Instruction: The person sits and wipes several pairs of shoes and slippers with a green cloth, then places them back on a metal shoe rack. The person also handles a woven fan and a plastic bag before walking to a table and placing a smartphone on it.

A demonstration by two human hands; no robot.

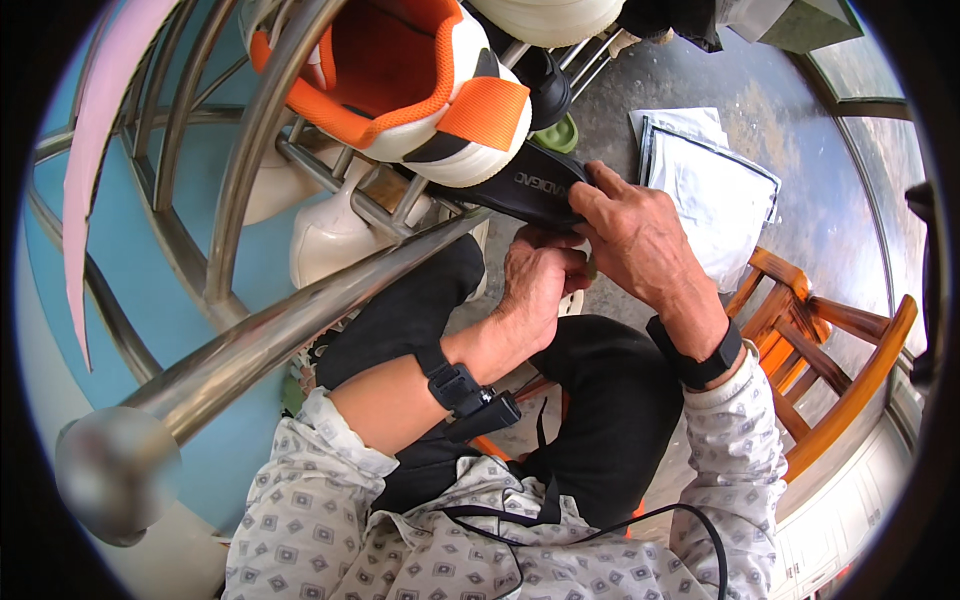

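Note:
A black slipper (536,180) with lettering on its insole lies partly beneath a white and orange sneaker (465,124). My right hand (637,236) grips the slipper's near end, fingers curled over its edge. Just below that end is my left hand (536,277), its fingers bent in close to my right fingertips. Whether something small sits between the left fingers is hidden. Both shoes are at a metal tube shoe rack (300,330), whose thick front rail slants past my left side.
White boots or shoes (330,232) sit lower on the rack. Beyond the slipper is a green clog or slipper (559,135). White plastic bags (701,187) lie on the concrete floor. A wooden chair (810,345) stands at my right, and a pink sheet (112,150) hangs at far left.

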